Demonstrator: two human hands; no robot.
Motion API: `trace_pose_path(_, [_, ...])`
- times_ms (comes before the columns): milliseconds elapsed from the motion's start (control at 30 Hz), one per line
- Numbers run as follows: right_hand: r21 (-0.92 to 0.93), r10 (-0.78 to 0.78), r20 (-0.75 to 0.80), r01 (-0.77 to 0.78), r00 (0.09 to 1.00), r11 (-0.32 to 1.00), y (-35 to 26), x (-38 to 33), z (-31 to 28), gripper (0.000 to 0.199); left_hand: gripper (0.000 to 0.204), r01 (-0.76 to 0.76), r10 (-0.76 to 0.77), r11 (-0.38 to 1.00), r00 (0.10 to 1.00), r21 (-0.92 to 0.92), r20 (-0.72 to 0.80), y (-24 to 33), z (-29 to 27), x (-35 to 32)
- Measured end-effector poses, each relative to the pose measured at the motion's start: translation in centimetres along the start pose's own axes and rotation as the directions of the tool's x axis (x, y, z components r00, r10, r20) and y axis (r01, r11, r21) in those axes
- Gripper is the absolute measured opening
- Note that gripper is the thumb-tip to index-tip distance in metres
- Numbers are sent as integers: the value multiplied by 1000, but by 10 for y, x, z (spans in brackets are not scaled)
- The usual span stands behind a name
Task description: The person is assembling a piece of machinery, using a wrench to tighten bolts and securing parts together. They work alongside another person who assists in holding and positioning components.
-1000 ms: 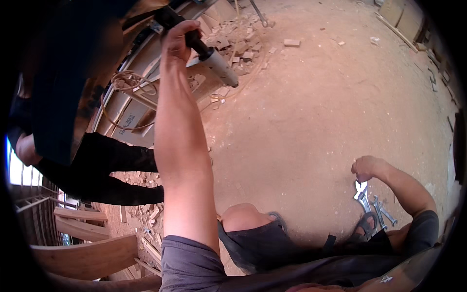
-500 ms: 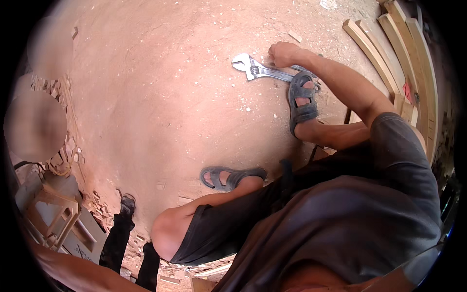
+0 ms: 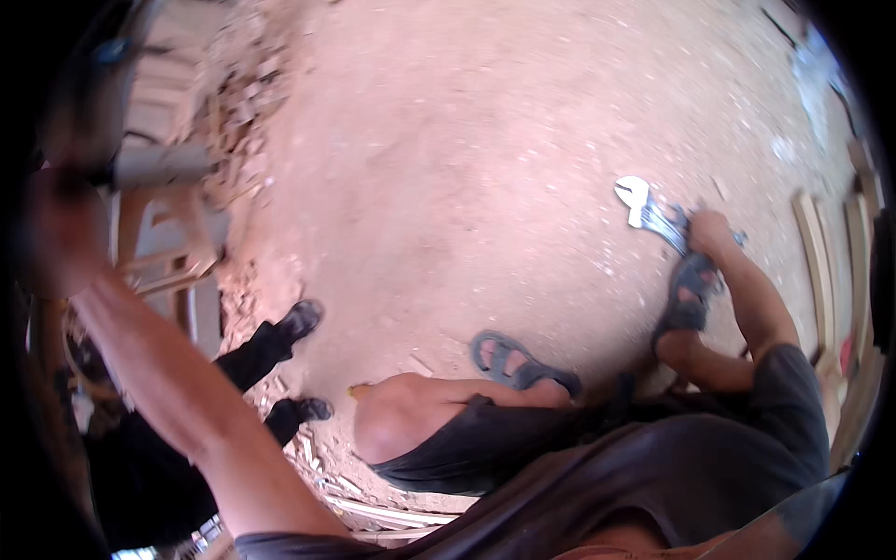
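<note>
My right hand [image 3: 709,231] is down by the floor at the right, fingers closed round a smaller metal wrench [image 3: 678,215] whose ends show on either side of the fist. Just left of it lies a large silver adjustable wrench [image 3: 659,224], open jaw pointing up and left, its handle running toward my sandalled right foot [image 3: 689,297]. My left arm stretches out to the far left. At its end my left hand [image 3: 67,229] is a blur against the dark rim, so its fingers and anything in them cannot be made out.
Long wooden strips [image 3: 817,266] lie along the right side. At the left a wooden frame [image 3: 168,229] stands near heaped wood offcuts [image 3: 247,103]. Another person's dark trouser leg and shoe [image 3: 301,319] are close to my left arm. My left sandal [image 3: 518,362] rests on the dusty floor [image 3: 448,187].
The view has swung left, so the wrenches and my right hand appear farther right and lower. My left arm has risen and reached out to the left. The large wrench stays beside my right foot.
</note>
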State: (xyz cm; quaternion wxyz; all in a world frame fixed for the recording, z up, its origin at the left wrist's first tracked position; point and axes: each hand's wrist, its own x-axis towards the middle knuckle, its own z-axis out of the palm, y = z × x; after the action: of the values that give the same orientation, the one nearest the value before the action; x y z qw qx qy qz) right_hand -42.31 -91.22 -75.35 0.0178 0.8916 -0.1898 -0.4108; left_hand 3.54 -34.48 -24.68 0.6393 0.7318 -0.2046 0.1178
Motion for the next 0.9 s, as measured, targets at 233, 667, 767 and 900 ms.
trace_pose_path(233, [273,-93,-321,186,943,944,-48,36,-57,23,12,-99,102,994,992,-41,70,9,-9,-4])
trace_pose_path(667, [828,-799,-271,554,537,91,-284,-90,-370,25,13,4,5,997,994,-77,113,14,-10,-5])
trace_pose_path(767, [772,-866,-279,634,415,55,-312,-104,-405,27,16,-29,31,998,999,-51,37,17,-6,-7])
trace_pose_path(900, [695,-887,-299,717,352,50,-334,-108,-437,28,17,-39,43,998,996,-53,74,18,-9,-2])
